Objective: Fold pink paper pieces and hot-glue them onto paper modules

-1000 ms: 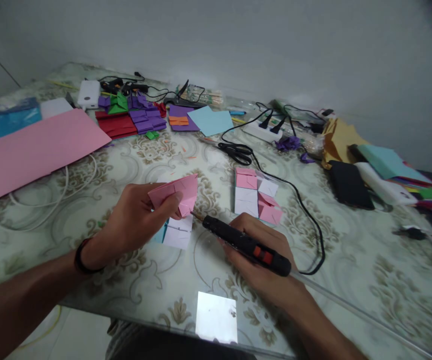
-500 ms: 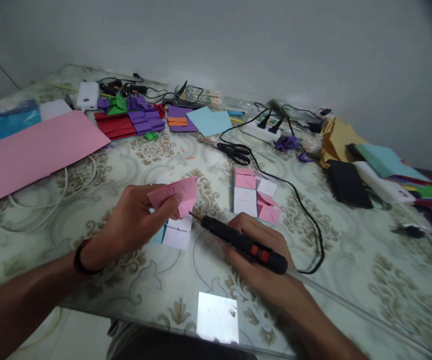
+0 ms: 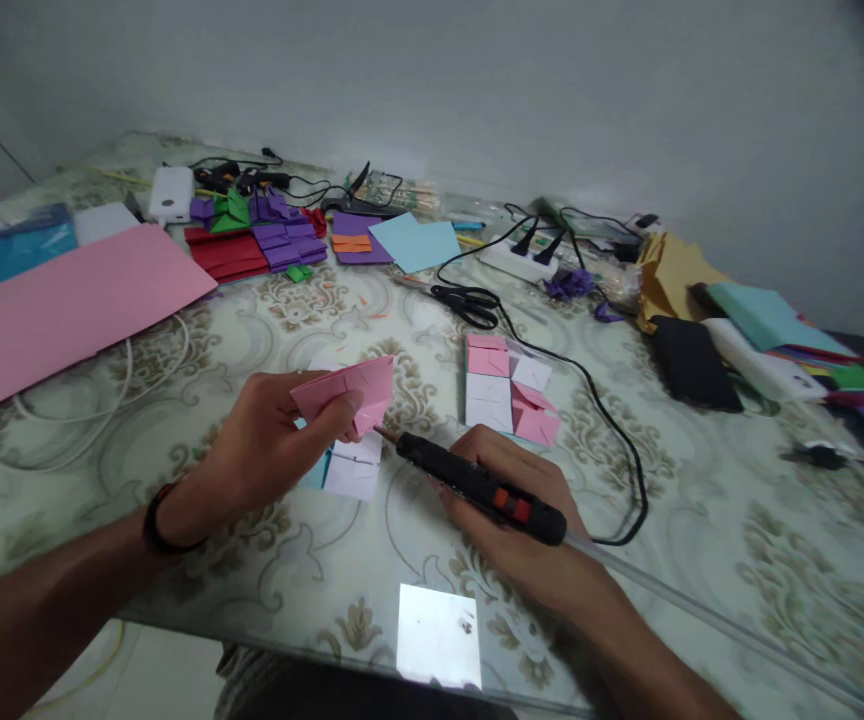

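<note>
Between the thumb and fingers of my left hand point(image 3: 282, 425) is a folded pink paper piece point(image 3: 368, 395), held up over the table. Closed around a black hot glue gun point(image 3: 469, 480) with a red trigger part is my right hand point(image 3: 522, 500); a clear glue stick point(image 3: 672, 590) sticks out of its back end. The nozzle meets the lower edge of the pink piece, or is very near it. Below my left hand lies a white and light blue paper piece point(image 3: 353, 470), partly hidden. Right of it rests a panel of pink and white folded squares point(image 3: 488, 400).
Black-handled scissors point(image 3: 466, 303) lie mid-table, with the gun's black cord point(image 3: 597, 385) running past to a white power strip point(image 3: 520, 260). Large pink sheets point(image 3: 79, 300) cover the left side. Folded purple papers point(image 3: 289, 243) sit behind. A black phone-like slab point(image 3: 694, 365) is at right.
The glue gun's nozzle has come slightly closer to the lower edge of the pink paper piece. Both hands keep their holds, and the view has shifted a little.
</note>
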Demonstrator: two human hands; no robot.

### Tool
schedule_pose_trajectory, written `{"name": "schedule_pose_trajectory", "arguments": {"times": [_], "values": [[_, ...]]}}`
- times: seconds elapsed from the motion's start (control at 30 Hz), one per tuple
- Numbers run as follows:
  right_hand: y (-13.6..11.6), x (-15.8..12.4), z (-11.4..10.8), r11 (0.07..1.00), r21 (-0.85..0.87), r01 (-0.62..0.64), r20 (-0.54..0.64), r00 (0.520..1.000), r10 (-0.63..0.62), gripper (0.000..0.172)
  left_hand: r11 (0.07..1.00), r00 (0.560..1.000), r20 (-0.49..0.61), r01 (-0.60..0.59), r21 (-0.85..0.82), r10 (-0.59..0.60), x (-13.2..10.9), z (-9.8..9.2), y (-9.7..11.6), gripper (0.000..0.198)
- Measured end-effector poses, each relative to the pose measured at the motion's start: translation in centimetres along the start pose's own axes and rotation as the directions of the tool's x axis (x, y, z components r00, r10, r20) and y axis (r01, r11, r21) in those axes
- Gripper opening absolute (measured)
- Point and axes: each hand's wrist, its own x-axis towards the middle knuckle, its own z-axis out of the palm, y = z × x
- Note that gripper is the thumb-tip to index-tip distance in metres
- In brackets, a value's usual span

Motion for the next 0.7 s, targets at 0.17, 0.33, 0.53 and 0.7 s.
{"name": "schedule_pose_trajectory", "arguments": {"times": [0.17,0.33,0.53,0.7], "values": [[-0.08,0.06,-0.04,1.000,-0.005,-0.017,0.001,1.000,0.017,0.013,1.000,1.000,0.016,-0.010,-0.010,0.010,-0.07,-0.01,-0.06,0.033],[-0.18,0.10,-0.10,1.000,-0.004,-0.028,0.004,1.000,0.028,0.012,1.000,1.000,0.018,0.005,-0.003,-0.005,-0.07,0.02,-0.33,0.034],[-0.25,0.20,-0.12,0.997,-0.017,-0.078,0.003,0.997,0.078,0.014,0.987,0.998,0.058,0.033,-0.158,-0.024,0.23,0.02,-0.44,0.035],[0.69,0.50,-0.46,0.990,-0.097,-0.100,-0.037,0.995,0.097,0.014,0.957,0.994,0.097,0.083,-0.279,-0.058,0.43,-0.10,-0.02,0.036]]}}
